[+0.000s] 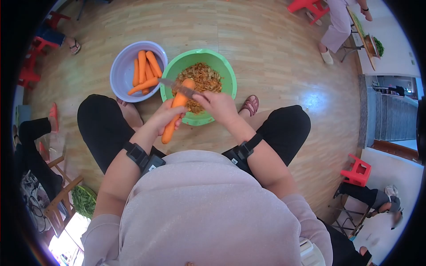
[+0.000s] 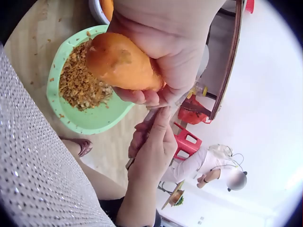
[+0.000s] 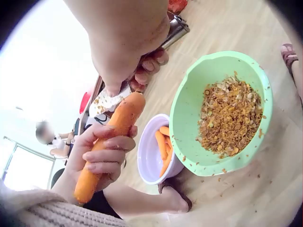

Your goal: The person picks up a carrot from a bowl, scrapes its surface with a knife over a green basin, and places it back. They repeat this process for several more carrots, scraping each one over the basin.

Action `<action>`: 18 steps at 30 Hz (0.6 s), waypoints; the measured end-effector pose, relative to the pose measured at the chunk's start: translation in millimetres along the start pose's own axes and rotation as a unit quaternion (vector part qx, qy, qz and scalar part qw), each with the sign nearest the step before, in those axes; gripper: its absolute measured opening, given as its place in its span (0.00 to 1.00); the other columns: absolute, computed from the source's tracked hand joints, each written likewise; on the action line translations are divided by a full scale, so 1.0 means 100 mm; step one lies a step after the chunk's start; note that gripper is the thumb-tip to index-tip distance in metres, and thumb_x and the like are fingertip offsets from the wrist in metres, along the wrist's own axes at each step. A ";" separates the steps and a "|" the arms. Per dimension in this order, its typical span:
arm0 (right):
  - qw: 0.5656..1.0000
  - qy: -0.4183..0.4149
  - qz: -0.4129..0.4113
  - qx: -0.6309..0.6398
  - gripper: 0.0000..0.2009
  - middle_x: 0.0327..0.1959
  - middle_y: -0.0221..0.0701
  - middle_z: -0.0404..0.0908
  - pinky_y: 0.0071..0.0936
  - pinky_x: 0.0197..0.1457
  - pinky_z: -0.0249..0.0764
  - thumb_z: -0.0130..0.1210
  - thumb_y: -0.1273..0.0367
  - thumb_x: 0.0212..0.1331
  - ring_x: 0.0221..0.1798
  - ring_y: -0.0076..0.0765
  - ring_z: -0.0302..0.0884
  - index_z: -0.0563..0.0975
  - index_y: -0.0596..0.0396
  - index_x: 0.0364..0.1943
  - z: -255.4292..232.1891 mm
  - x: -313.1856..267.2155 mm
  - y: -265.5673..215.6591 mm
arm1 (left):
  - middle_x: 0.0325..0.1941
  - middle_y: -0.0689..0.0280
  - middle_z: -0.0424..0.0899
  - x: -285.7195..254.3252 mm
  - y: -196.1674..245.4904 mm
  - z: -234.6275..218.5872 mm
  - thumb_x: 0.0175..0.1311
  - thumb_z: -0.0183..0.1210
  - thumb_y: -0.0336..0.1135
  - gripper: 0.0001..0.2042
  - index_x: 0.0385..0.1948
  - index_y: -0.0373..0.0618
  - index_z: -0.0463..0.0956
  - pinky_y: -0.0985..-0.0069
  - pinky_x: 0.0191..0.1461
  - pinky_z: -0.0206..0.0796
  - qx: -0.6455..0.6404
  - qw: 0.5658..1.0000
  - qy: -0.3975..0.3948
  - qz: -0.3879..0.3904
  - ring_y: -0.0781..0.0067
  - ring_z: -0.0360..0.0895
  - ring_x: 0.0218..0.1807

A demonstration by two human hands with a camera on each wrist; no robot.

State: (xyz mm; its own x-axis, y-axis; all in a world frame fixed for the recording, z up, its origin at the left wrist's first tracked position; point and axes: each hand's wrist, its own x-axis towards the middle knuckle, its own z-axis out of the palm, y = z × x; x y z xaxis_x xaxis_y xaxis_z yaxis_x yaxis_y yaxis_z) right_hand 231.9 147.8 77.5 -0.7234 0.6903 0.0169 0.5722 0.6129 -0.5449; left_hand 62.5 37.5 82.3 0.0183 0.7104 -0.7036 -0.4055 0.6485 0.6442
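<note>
My left hand (image 1: 167,116) grips a thick peeled carrot (image 1: 168,132) round its middle, one end pointing up and away over the green basin (image 1: 229,73). In my right hand (image 1: 222,107) is a knife (image 1: 186,91), its blade lying across the upper part of the carrot. Orange scraps cling to the blade (image 3: 108,101) in the right wrist view, where the metal handle end shows past my curled fingers. A brownish spot marks the tip of the carrot (image 2: 120,59) in the left wrist view. Shredded peelings (image 1: 202,77) fill the bottom of the basin.
A lilac basin (image 1: 116,73) with several carrots (image 1: 142,66) touches the green basin's left side on the wood-look floor. My knees (image 1: 286,122) flank both basins. Red stools (image 1: 356,170) and other people stand or sit around the room's edges. Greens (image 1: 83,200) lie at the left.
</note>
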 end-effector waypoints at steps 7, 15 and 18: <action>0.998 0.029 0.018 -0.059 0.24 0.16 0.40 0.77 0.40 0.24 0.72 0.46 0.47 0.61 0.21 0.48 0.77 0.78 0.52 0.22 0.10 0.07 0.22 | 0.22 0.71 0.67 0.00 -0.01 -0.03 0.57 0.54 0.32 0.11 0.39 0.45 0.63 0.83 0.14 0.56 -0.072 0.996 -0.041 -0.020 0.84 0.63 0.13; 0.998 0.036 0.037 -0.039 0.24 0.15 0.40 0.76 0.41 0.24 0.72 0.48 0.47 0.60 0.21 0.49 0.76 0.78 0.52 0.21 -0.02 0.04 0.03 | 0.21 0.71 0.66 -0.01 0.01 0.00 0.58 0.53 0.33 0.12 0.42 0.44 0.64 0.82 0.14 0.57 -0.083 0.996 -0.003 -0.018 0.84 0.62 0.13; 1.000 0.024 -0.012 0.004 0.24 0.15 0.40 0.76 0.40 0.24 0.72 0.49 0.48 0.59 0.21 0.48 0.76 0.77 0.52 0.20 0.04 0.00 0.00 | 0.21 0.71 0.67 -0.01 -0.01 -0.01 0.57 0.53 0.32 0.12 0.41 0.43 0.64 0.83 0.14 0.57 -0.093 0.996 -0.013 -0.011 0.84 0.62 0.13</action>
State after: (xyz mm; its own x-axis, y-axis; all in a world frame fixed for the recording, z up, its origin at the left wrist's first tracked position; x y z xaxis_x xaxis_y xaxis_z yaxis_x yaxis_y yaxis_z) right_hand 230.2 146.2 74.8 -0.7176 0.6930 0.0692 0.5516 0.6261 -0.5512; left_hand 61.4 36.1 82.2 0.0524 0.7046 -0.7076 -0.5664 0.6046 0.5601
